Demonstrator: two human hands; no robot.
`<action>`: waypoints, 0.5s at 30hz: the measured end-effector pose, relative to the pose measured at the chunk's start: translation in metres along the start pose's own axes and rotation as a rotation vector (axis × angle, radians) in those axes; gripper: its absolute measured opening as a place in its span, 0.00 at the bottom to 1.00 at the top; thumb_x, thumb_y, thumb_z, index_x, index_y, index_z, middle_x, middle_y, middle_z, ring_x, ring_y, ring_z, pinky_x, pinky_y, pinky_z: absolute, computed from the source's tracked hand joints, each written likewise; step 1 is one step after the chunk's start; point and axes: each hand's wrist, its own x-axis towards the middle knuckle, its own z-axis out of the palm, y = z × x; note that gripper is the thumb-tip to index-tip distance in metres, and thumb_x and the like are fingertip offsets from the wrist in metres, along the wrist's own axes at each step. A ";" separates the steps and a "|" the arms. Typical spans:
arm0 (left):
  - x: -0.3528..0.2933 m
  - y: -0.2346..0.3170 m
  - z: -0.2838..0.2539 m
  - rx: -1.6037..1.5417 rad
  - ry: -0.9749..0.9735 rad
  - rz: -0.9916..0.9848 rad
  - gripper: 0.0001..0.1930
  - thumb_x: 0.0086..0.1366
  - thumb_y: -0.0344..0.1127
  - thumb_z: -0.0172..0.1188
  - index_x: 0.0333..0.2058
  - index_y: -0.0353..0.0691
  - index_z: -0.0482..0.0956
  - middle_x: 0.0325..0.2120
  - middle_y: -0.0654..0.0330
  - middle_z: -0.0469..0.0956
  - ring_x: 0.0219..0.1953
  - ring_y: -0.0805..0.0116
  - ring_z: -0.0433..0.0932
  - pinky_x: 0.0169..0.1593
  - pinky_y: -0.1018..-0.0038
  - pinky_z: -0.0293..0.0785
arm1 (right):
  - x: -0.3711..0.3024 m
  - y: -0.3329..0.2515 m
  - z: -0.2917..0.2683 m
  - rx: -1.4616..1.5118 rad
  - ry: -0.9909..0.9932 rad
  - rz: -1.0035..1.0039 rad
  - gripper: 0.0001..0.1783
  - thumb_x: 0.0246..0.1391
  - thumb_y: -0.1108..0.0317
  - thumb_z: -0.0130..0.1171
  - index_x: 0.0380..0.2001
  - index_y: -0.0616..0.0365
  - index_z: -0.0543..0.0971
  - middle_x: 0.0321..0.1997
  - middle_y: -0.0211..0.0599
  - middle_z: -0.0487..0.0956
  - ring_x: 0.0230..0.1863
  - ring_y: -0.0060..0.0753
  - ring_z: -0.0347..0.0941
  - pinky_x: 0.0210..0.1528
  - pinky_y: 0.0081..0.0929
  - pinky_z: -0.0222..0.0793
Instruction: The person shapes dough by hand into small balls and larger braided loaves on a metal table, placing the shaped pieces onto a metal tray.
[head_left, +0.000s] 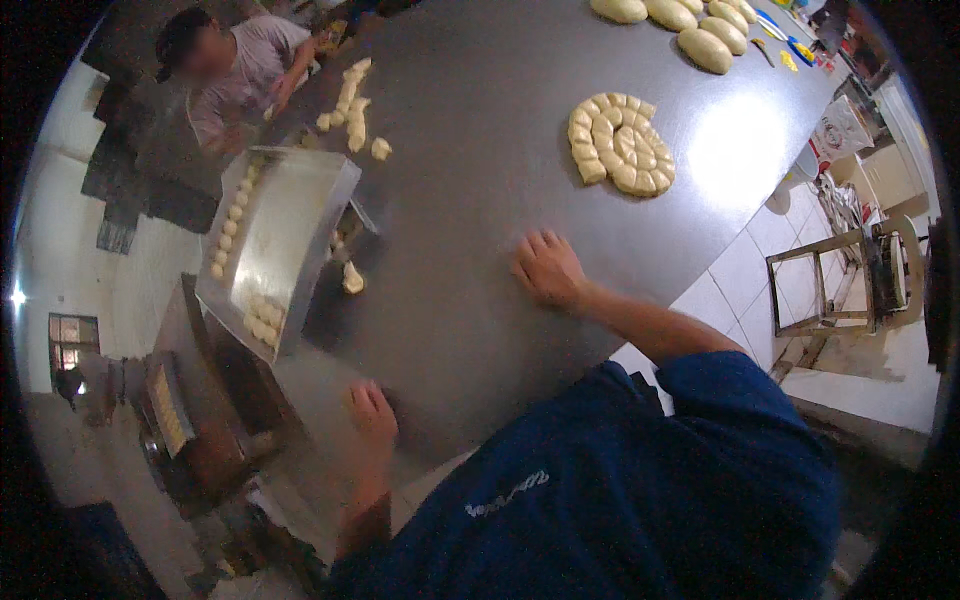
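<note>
My right hand [548, 270] rests on the steel table [450, 200], its fingers curled down with the palm hidden. Anything under it is out of sight. Lower left, my left hand [372, 412] is at the table's near edge, blurred, with bent fingers. What it holds, if anything, is covered. Beyond it stands a metal tray [270, 220] with a row of dough balls [232, 228] along its left side and a cluster of dough balls [264, 318] at its near end. A lump of dough [352, 278] lies beside a small metal object next to the tray.
A coil of cut dough pieces [622, 143] lies at the far right of the table. Large dough loaves [704, 50] sit behind it, near tools with blue handles [800, 50]. Dough scraps [354, 105] lie near a co-worker [250, 70] at far left. A metal-framed stand [822, 285] is at right.
</note>
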 end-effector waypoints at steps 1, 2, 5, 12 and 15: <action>-0.021 -0.020 0.004 0.115 0.062 0.120 0.13 0.75 0.38 0.49 0.37 0.33 0.73 0.41 0.40 0.75 0.44 0.38 0.75 0.48 0.51 0.70 | -0.030 0.004 -0.005 0.086 -0.036 -0.116 0.20 0.65 0.52 0.54 0.38 0.62 0.78 0.44 0.49 0.77 0.48 0.55 0.73 0.52 0.48 0.67; -0.047 -0.040 0.006 0.246 0.140 0.224 0.13 0.75 0.39 0.49 0.37 0.33 0.73 0.41 0.40 0.75 0.44 0.38 0.75 0.49 0.52 0.70 | -0.010 0.006 -0.017 0.052 -0.151 -0.099 0.20 0.65 0.52 0.54 0.41 0.61 0.78 0.48 0.49 0.77 0.51 0.55 0.72 0.54 0.49 0.68; -0.016 -0.059 0.003 0.186 0.085 -0.026 0.14 0.75 0.40 0.50 0.39 0.33 0.74 0.43 0.38 0.76 0.47 0.37 0.75 0.51 0.51 0.71 | 0.026 0.010 -0.047 -0.023 -0.327 0.060 0.23 0.64 0.51 0.54 0.49 0.59 0.78 0.56 0.50 0.76 0.58 0.56 0.72 0.58 0.53 0.69; -0.018 0.004 -0.032 0.117 0.058 0.061 0.12 0.75 0.40 0.52 0.37 0.36 0.74 0.38 0.42 0.77 0.42 0.39 0.76 0.45 0.50 0.70 | -0.028 -0.008 -0.027 0.018 -0.168 -0.054 0.17 0.65 0.55 0.55 0.41 0.60 0.78 0.45 0.51 0.76 0.51 0.57 0.72 0.52 0.54 0.68; -0.008 -0.058 -0.004 0.036 0.046 -0.066 0.10 0.74 0.37 0.52 0.38 0.36 0.74 0.39 0.42 0.76 0.42 0.38 0.75 0.45 0.50 0.71 | 0.013 -0.008 -0.026 0.008 -0.156 0.060 0.17 0.64 0.56 0.55 0.42 0.59 0.78 0.46 0.51 0.77 0.53 0.58 0.71 0.55 0.54 0.67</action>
